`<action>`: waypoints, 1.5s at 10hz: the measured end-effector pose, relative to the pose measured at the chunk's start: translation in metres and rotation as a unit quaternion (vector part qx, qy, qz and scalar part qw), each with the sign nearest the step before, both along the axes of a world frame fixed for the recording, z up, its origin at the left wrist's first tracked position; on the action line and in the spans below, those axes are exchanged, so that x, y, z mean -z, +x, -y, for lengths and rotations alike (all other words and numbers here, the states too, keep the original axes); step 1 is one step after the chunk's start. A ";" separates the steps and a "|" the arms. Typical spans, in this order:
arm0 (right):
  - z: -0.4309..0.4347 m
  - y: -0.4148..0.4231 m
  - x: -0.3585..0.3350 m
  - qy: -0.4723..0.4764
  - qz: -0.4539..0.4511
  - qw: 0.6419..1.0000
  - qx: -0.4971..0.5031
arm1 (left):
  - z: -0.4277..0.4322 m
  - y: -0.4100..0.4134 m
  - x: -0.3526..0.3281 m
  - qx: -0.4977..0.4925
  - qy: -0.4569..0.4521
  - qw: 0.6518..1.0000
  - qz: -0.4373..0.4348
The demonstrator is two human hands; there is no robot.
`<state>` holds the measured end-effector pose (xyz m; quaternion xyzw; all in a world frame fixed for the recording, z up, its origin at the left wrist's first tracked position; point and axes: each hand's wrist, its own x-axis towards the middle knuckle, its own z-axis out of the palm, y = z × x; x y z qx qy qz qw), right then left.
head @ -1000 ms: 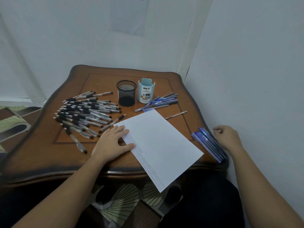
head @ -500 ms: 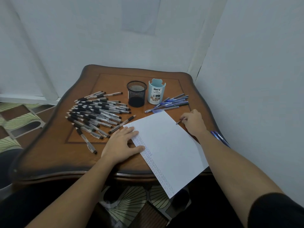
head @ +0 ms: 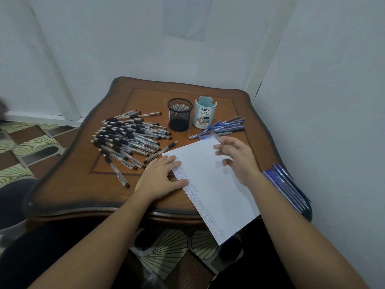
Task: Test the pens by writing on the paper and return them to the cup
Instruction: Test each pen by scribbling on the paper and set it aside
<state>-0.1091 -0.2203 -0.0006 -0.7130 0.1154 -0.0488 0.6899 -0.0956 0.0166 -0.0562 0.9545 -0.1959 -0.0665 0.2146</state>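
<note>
A white sheet of paper [head: 218, 184] lies slanted on the wooden table [head: 87, 197], with rows of small pen marks along its left edge. My left hand [head: 160, 176] rests flat on that edge. My right hand [head: 237, 157] hovers over the sheet's far corner, fingers curled, pinching a pale, motion-blurred pen [head: 210, 135]. Behind the paper stand a black mesh cup [head: 180, 114] and a light blue cup [head: 205, 115]; I see no pens sticking out of either.
A big pile of black-grip pens [head: 129, 140] covers the table's left half. Several blue pens [head: 225, 127] lie beside the blue cup, and another bundle of blue pens [head: 287, 188] sits at the table's right edge by the wall. Patterned floor lies below.
My right hand went from the blue pens at the right edge to a lone pen beside the paper, lifted it and now holds it over the sheet. My left hand stayed put.
</note>
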 end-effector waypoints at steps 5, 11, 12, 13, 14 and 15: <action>-0.028 -0.064 0.048 -0.089 0.020 0.993 -0.077 | 0.002 -0.002 -0.001 -0.010 -0.001 1.000 0.015; -0.029 -0.067 0.050 -0.134 0.004 0.986 -0.100 | 0.002 -0.002 0.000 -0.015 -0.001 1.000 0.015; -0.028 -0.066 0.051 -0.132 0.016 0.988 -0.082 | 0.002 -0.002 0.000 -0.014 -0.001 1.000 0.013; -0.028 -0.066 0.052 -0.130 0.013 0.988 -0.082 | 0.002 -0.001 0.000 -0.016 -0.001 1.000 0.013; -0.029 -0.066 0.052 -0.124 0.015 0.989 -0.081 | 0.002 -0.001 0.000 -0.017 -0.003 1.000 0.012; -0.029 -0.067 0.051 -0.120 0.016 0.989 -0.081 | 0.001 -0.001 0.001 -0.014 -0.004 1.000 0.016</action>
